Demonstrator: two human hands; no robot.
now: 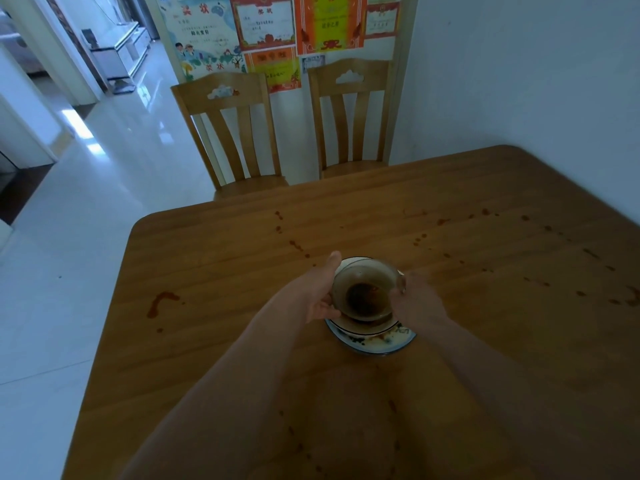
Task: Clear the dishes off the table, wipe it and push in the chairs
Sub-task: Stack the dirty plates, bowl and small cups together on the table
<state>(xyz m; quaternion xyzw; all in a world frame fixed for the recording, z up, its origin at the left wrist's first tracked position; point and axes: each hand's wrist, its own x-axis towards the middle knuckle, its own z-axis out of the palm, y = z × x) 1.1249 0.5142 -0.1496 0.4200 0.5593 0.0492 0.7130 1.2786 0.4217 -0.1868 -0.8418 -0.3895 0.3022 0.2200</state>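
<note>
A glass bowl with dark sauce residue sits on top of a stack of dishes: a white bowl with a dark rim and, under it, a blue-rimmed plate. The stack is at the middle of the wooden table. My left hand holds the stack's left side, thumb up along the rim. Gripping the right side is my right hand. Red-brown sauce stains dot the tabletop.
Two wooden chairs stand at the table's far edge, against a wall with colourful certificates. A white wall runs along the right. A glossy white tiled floor opens to the left towards a hallway.
</note>
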